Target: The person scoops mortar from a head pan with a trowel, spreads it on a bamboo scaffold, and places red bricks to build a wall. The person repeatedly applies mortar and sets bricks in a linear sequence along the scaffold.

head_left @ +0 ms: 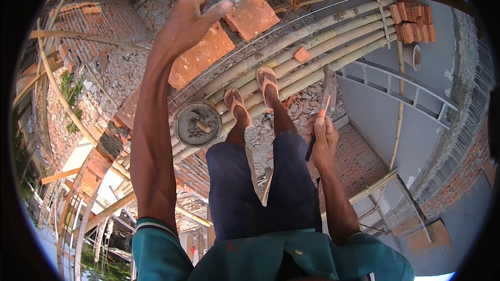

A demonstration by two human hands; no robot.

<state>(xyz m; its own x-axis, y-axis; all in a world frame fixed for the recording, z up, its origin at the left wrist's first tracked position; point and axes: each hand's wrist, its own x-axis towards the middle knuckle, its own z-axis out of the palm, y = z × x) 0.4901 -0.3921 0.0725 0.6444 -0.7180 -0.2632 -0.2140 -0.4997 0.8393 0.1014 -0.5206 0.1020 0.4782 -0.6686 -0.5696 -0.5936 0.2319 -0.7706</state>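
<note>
My left hand (190, 21) is stretched out over the brick wall, thumb and forefinger apart, holding nothing. Its thumb is by the corner of an orange brick (252, 16); I cannot tell if they touch. Another orange brick (202, 56) lies below that hand along the same course. In my right hand (324, 138) is a hand tool (327, 91) with a grey metal end, an orange shank and a black handle end, pointing away from me. A round bowl (177, 130) of grey mortar (194, 134) stands left of my feet, with a wooden handle (203, 126) lying in it.
My feet stand in sandals on bamboo poles (312, 39), with rubble showing below. A brick piece (302, 54) lies on the poles. A thin white string (291, 24) runs along the wall. Stacked bricks (411, 21) and a metal ladder (398, 86) are at the right.
</note>
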